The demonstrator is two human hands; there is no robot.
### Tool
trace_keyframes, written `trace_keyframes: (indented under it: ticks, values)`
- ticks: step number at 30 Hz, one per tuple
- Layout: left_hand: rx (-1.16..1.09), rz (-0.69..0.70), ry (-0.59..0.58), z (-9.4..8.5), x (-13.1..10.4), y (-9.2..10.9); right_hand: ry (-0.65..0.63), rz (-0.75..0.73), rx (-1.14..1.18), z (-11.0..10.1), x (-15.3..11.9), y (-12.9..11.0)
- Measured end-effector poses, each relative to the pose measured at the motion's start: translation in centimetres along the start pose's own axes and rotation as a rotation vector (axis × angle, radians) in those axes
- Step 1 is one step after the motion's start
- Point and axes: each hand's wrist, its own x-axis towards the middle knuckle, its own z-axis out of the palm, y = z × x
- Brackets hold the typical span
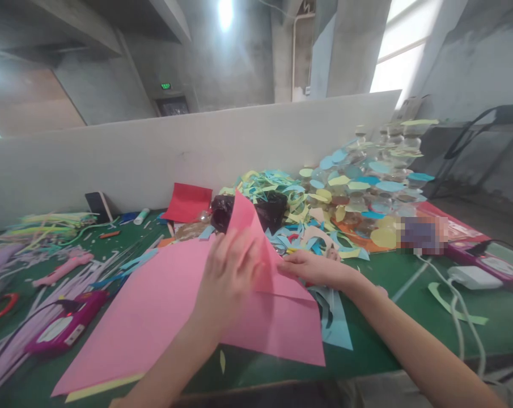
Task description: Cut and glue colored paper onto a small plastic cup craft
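Large pink paper sheets (162,300) lie on the green table (290,374), with a thin yellow edge showing beneath at the lower left. One pink sheet (242,212) is bent upward in the middle, its corner pointing up. My left hand (233,260) lies against this raised part, fingers spread and somewhat blurred. My right hand (309,266) pinches the right edge of the raised pink sheet between thumb and fingers.
Paper scraps (268,184) and a black plastic bag (271,209) lie behind the sheets. Stacked containers with paper discs (392,186) stand at the right, near a white adapter (475,277). Purple device (69,323), orange-handled scissors (3,309) and paper strips are at left.
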Motion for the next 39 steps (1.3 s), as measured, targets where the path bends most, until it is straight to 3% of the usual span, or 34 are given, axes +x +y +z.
trace_keyframes:
  ticks: [2,5,7,13,18,25,31,39]
  values:
    - [0.114,0.087,0.014,-0.6,1.0,1.1,0.002,-0.006,-0.045,0.1,0.1,0.1]
    - [0.180,0.054,-0.047,-1.1,2.4,1.7,0.008,-0.004,-0.094,0.3,0.3,0.1]
    - [0.117,0.081,-0.106,-1.1,2.9,1.7,0.023,-0.005,-0.120,0.4,0.3,0.1]
    - [-0.089,0.351,-0.314,0.0,3.8,1.1,0.024,-0.015,-0.165,0.7,0.2,-0.6]
    - [-0.246,0.340,-0.455,0.6,4.4,0.7,0.012,-0.006,-0.229,0.5,-0.1,-0.9]
    - [-0.354,0.323,-0.431,0.8,4.4,-0.9,0.024,-0.020,-0.232,0.7,-0.1,-1.7]
    - [-0.342,0.309,-0.370,0.5,4.9,-4.2,0.038,-0.059,-0.198,0.6,-0.2,-1.5]
    - [-0.290,0.052,-0.381,0.5,3.5,-14.0,0.020,-0.077,-0.205,0.4,-0.2,-0.9]
